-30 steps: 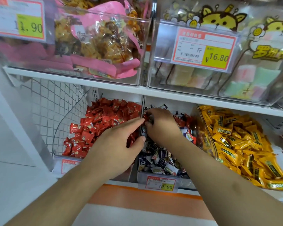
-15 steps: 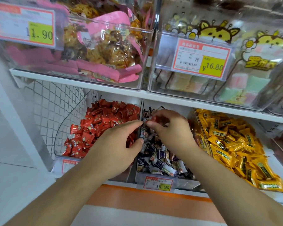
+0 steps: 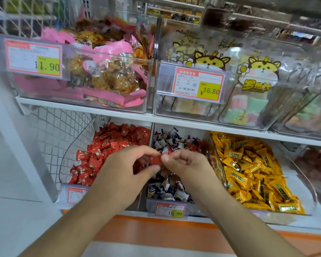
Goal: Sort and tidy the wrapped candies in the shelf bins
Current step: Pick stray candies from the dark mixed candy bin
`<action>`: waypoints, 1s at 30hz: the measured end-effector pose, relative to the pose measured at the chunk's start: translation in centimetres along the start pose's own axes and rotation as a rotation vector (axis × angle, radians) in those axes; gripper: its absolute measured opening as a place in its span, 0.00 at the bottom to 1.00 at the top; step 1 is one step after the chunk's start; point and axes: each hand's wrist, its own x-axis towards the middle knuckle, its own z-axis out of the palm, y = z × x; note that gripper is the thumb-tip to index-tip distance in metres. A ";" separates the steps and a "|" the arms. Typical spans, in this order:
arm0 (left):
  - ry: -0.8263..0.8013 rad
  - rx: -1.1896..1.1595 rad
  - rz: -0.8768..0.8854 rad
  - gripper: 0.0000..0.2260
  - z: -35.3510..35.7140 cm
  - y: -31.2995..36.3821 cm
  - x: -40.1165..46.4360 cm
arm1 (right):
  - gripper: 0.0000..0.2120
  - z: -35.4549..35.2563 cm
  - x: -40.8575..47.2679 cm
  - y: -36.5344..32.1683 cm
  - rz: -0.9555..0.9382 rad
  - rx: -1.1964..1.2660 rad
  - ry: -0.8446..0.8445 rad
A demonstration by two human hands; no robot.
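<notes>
Three clear bins stand side by side on the lower shelf. The left bin holds red wrapped candies. The middle bin holds dark blue and white candies with some red ones mixed in at its back. The right bin holds yellow candies. Above the divider between the left and middle bins, my left hand and my right hand meet. Both pinch one red candy between thumb and fingers.
The upper shelf carries clear bins of pink snack bags and cartoon-printed marshmallow bags, overhanging the lower bins. A white wire mesh panel closes the left side. Price tags hang on the bin fronts.
My right hand came out of the middle bin's back with a red candy and moved toward me. My left hand curled its fingers onto the same candy. The camera tilted upward.
</notes>
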 end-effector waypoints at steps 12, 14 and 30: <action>-0.029 0.252 -0.024 0.18 0.7 -1.7 1.6 | 0.05 -3.3 4.9 2.4 -0.201 -0.724 0.219; -0.085 0.241 0.011 0.19 1.7 -1.8 1.7 | 0.07 -2.6 6.4 2.3 -0.257 -0.820 0.147; -0.083 0.189 0.046 0.17 2.7 -3.2 1.6 | 0.21 -2.3 11.2 4.2 -0.202 -1.116 0.054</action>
